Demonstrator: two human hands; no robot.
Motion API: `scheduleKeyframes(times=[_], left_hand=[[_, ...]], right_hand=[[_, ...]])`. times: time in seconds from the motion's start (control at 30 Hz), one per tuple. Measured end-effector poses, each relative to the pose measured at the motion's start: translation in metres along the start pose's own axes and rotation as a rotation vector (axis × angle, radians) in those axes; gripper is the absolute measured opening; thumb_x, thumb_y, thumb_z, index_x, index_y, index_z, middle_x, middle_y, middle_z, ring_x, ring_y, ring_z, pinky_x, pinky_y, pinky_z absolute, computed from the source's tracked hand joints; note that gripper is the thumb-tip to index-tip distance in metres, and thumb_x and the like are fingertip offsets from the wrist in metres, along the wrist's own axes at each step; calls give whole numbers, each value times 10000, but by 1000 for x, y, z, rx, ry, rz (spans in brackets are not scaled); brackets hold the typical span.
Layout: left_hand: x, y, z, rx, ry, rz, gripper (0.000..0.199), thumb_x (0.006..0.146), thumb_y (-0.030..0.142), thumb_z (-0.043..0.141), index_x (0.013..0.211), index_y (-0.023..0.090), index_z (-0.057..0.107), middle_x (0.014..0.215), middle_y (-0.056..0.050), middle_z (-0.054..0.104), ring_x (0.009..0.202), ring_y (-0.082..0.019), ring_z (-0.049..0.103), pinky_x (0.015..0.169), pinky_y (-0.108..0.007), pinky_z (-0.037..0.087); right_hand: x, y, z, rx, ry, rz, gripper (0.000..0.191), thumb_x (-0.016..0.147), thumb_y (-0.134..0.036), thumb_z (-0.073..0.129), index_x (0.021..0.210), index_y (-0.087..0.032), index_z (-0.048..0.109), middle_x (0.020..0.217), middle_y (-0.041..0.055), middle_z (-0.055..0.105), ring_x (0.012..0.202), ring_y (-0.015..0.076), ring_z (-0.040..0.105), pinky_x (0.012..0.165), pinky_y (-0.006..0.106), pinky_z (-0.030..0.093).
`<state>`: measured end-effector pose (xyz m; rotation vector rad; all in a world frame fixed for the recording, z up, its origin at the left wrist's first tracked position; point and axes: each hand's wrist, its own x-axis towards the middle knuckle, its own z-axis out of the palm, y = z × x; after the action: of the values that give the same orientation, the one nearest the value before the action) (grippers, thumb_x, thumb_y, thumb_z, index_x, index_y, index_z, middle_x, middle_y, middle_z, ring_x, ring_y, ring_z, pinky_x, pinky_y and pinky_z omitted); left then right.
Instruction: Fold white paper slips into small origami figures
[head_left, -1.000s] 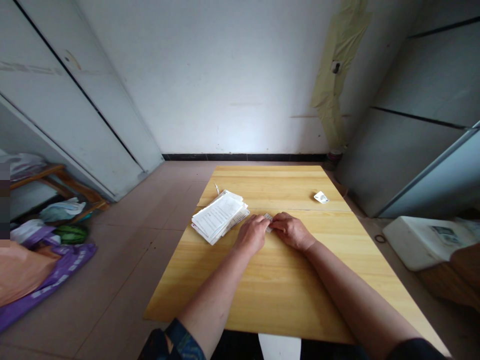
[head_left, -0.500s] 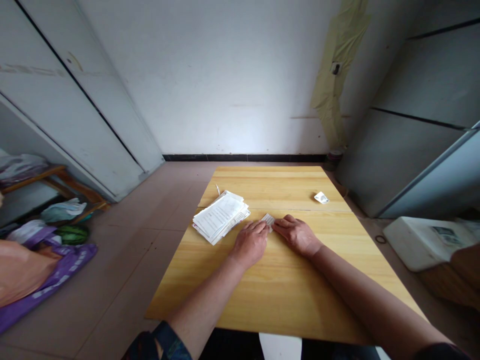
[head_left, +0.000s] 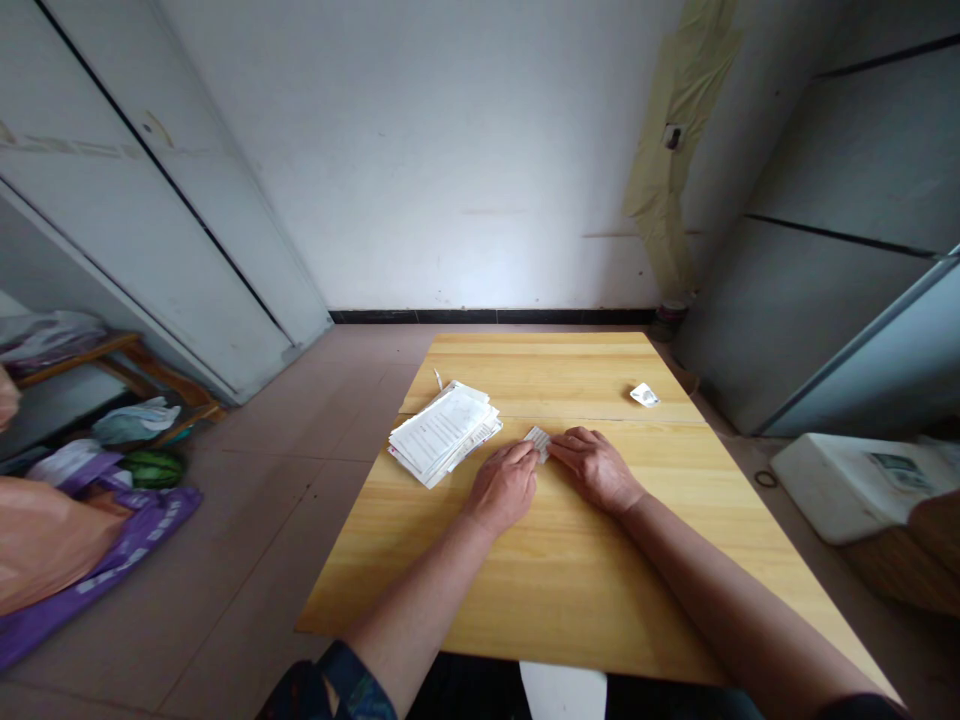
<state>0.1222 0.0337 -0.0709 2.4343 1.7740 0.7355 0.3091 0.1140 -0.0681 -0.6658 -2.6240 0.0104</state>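
A small piece of printed paper, seemingly folded, lies on the wooden table between my two hands. My left hand presses its closed fingers on the paper's left and near side. From the right, my right hand has its fingers together at the paper's other edge. The fingers cover part of the paper, and the thumbs are mostly hidden. To the left of my left hand lies a loose stack of printed sheets, its edges uneven.
The light wooden table has a small white folded paper piece at its far right. A thin white object lies behind the stack. Right of the table is a white box; bags and a watermelon lie left.
The whole view has shifted slightly. Both hands stay at the small paper with almost no visible movement.
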Motion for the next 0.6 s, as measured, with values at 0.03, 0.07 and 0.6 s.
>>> scheduleKeyframes(times=[0.03, 0.07, 0.6], left_hand=[[0, -1, 1, -13, -2, -9, 332, 815, 94, 489, 1112, 179, 612, 1220, -66, 611, 1108, -195, 569, 1012, -345, 457], [0, -1, 1, -21, -4, -16, 328, 814, 95, 491, 1107, 178, 614, 1218, -68, 612, 1110, -197, 568, 1014, -349, 455], [15, -11, 7, -43, 83, -84, 219, 818, 56, 522, 914, 184, 672, 1069, -62, 656, 993, -170, 608, 896, -304, 507]], right_hand=[[1, -1, 0, 2, -16, 9, 280, 900, -155, 481, 1112, -197, 658, 1071, 100, 678, 963, 218, 546, 803, 339, 414], [2, -1, 0, 5, -31, 21, 256, 896, -157, 490, 1073, -193, 671, 1027, 96, 689, 941, 216, 550, 800, 335, 410], [7, 3, 3, 58, -2, 55, 239, 883, -232, 515, 1065, -193, 664, 914, 84, 660, 870, 203, 543, 761, 317, 369]])
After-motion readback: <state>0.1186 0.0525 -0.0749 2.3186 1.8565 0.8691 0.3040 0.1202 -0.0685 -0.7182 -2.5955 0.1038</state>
